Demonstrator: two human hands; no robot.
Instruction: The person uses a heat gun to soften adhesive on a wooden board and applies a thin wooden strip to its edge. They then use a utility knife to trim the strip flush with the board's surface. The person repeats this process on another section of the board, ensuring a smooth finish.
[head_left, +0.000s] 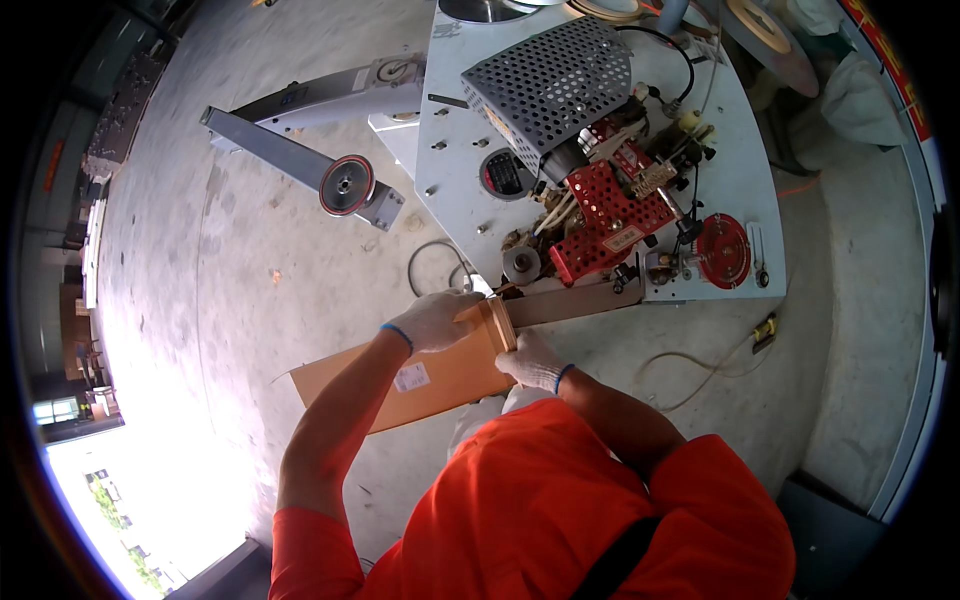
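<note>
Both gloved hands grip a brown wooden panel (430, 378) at its end: left hand (432, 320) closed over the top edge, right hand (532, 362) closed beneath it. That end sits at the near edge of the grey machine table (745, 170), just below its red mechanism (605, 215).

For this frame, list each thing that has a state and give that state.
Left hand: gloved, gripping the top end of the brown panel.
Right hand: gloved, gripping the same end from below.
Brown panel: held flat, its end against the machine's guide bar.
Guide bar: touching the panel end.
Roller arm: extended out from the machine, nothing on it.
Mesh cover: in place on the machine.
</note>
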